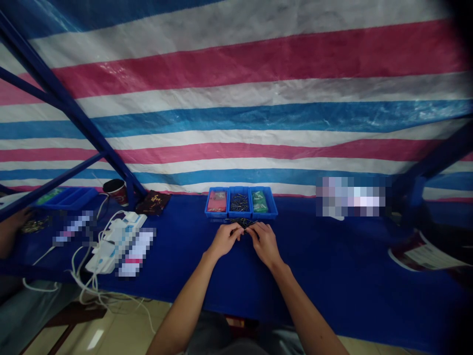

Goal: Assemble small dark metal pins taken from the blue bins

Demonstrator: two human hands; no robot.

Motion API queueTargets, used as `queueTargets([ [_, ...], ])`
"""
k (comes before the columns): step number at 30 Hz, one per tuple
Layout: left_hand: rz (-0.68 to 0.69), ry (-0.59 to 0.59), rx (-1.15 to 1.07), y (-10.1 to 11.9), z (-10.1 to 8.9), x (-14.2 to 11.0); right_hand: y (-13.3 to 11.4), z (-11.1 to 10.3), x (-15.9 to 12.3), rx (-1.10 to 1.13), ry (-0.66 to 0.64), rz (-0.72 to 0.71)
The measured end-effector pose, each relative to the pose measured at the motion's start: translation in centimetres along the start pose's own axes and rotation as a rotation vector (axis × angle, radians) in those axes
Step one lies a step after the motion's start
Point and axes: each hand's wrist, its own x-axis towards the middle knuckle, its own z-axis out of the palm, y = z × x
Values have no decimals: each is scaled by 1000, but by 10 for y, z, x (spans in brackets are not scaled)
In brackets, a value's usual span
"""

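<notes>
My left hand [223, 239] and my right hand [265, 241] come together over the blue tabletop, fingertips pinched and almost touching. Something small and dark seems to be between them, too small to make out. Just beyond the fingertips lies a loose pile of dark, thin screw-like pieces [240, 222]. Behind that stands a blue three-compartment tray [263, 215]. Its left compartment holds a pink packet [217, 202], the middle one many dark screw-like pieces [239, 202], and the right one green-and-white packets [260, 202].
To the left lie a white power strip [114, 244] with tangled cables, a brown packet [153, 202] and a dark cup [115, 191]. Another person's hand [14, 224] is at far left, near a second blue tray [70, 198]. A cylindrical labelled container [424, 251] sits at right.
</notes>
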Motion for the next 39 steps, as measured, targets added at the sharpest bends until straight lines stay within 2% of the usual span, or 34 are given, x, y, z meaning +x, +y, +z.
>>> queueTargets([
  [7, -4, 6, -1, -1, 0, 0, 3, 0, -1, 61, 43, 0],
  [14, 12, 9, -3, -2, 1, 0, 3, 0, 0, 110, 17, -17],
  [39, 12, 12, -18, -1, 0, 0, 0, -1, 0, 103, 20, 1],
])
